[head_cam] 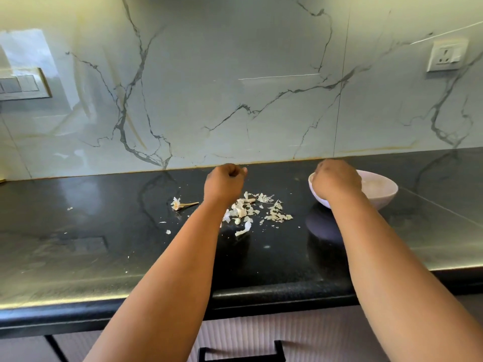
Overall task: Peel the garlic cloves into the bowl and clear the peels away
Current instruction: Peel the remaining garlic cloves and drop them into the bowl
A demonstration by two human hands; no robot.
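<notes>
Hands: left (pixel 226 182) above peels (pixel 254 211), right (pixel 335 181) over bowl (pixel 386 197).

bare forearms, no sleeves, no jewellery visible

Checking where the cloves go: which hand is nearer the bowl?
Right. The right hand hovers over the bowl at its left rim; the left hand is off to its left, above the peels.

L grip (pixel 226 178) curled fist, R grip (pixel 335 180) knuckles up, both forearms extended
</notes>
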